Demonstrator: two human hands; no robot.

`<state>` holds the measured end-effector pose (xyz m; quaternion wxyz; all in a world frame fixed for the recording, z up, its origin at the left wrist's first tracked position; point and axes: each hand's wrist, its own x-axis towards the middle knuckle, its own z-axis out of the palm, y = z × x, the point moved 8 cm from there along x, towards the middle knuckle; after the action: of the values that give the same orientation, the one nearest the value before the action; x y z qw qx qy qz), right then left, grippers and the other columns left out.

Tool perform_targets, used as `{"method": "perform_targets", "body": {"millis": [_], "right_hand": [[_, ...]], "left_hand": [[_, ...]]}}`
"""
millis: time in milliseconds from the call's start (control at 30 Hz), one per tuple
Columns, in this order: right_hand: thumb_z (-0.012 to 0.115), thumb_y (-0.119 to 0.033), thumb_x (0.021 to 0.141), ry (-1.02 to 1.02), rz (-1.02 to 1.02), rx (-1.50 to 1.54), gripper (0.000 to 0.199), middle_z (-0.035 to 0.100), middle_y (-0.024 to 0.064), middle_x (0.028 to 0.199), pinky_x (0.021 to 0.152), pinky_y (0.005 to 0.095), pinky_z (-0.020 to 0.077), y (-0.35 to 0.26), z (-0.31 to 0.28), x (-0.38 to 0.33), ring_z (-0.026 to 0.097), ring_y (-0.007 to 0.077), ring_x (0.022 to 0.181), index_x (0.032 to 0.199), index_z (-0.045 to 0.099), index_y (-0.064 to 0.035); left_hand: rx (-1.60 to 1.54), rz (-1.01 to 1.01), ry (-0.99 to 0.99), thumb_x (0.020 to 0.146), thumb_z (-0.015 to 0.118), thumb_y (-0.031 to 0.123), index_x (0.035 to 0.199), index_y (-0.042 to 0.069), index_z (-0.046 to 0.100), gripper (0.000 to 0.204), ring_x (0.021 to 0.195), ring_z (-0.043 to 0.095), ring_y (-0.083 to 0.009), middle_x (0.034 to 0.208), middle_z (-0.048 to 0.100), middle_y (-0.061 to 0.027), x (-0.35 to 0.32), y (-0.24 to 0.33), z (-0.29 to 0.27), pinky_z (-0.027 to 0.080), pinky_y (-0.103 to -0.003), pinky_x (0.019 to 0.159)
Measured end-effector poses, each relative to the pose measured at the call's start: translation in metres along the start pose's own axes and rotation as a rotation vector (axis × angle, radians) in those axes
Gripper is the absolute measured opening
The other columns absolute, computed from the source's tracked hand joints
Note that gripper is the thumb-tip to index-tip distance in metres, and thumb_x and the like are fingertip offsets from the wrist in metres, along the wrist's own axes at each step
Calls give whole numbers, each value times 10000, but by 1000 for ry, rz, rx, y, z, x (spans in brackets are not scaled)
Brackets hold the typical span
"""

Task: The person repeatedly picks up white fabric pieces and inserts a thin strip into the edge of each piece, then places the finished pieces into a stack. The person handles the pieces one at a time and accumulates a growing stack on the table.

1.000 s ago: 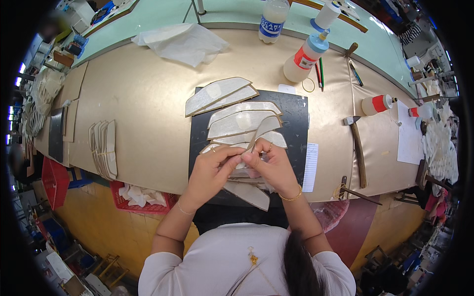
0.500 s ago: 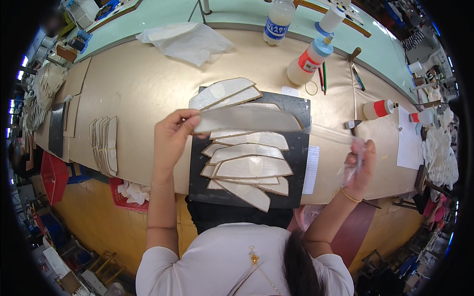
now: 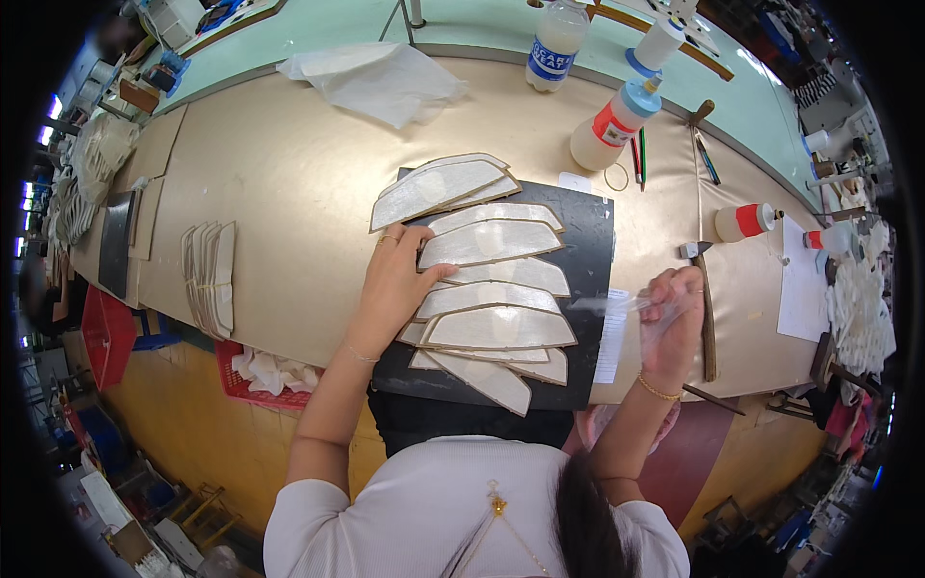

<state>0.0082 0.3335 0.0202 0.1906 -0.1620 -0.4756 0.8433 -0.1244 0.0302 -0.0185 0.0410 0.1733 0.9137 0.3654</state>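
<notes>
Several curved pale panels with brown edges lie fanned out and overlapping on a black board (image 3: 593, 250). My left hand (image 3: 397, 258) is at the left end of one curved panel (image 3: 493, 241), its thumb on the lower side and its fingers by the upper corner, gripping that end. Further up, more of these panels (image 3: 438, 188) rest partly past the board's top left corner. Closed on crumpled clear plastic film (image 3: 650, 332), my right hand (image 3: 674, 313) is raised to the right of the board. A thin end of the film trails toward the board.
A bundle of panels (image 3: 210, 284) lies at left. Beyond the board are a white sheet (image 3: 381, 82), a drink bottle (image 3: 556, 48) and a blue-capped bottle (image 3: 612, 125). Pencils (image 3: 639, 159), a brush (image 3: 694, 250) and a red-labelled bottle (image 3: 747, 222) are at right. Red baskets (image 3: 106, 337) stand below.
The translucent strip stretched between my hands has left the panel. My left hand moved down and right onto the panel's end; my right hand came lower and nearer with the film bunched in it.
</notes>
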Motion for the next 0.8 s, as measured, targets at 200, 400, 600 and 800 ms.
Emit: {"method": "perform_targets", "body": {"millis": [200,400,600,800], "right_hand": [[687,-188,857,-272,58,-1,189,526,21,755,640,247,443,34,56,-9,537,96,712,838,538,-73],[686,-83,827,-418,-79,-677,77,616,65,846,693,241,462,61,113,-22,591,132,748,873,657,-27],[706,-116,819,-316,57,-656,110,631,51,816,670,237,445,82,114,-24,587,117,754,884,686,-30],[719,-150,817,-309,112,-725,137,629,46,783,679,244,445,83,106,-24,580,108,743,868,683,-29]], "left_hand": [[-125,-101,-19,772,725,75,1036,-4,574,314,789,595,-225,910,587,-115,-3,2,4,483,-307,688],[-901,-401,-182,840,678,42,1105,-30,582,290,793,652,-141,966,623,-75,-30,28,12,507,-215,621],[-602,-32,-36,839,645,-17,1052,-25,664,214,839,668,-175,993,665,-116,-41,59,-5,531,-247,694],[-335,188,38,810,654,-34,1048,12,681,245,856,665,-214,995,673,-134,-44,83,-15,532,-279,732]]}}
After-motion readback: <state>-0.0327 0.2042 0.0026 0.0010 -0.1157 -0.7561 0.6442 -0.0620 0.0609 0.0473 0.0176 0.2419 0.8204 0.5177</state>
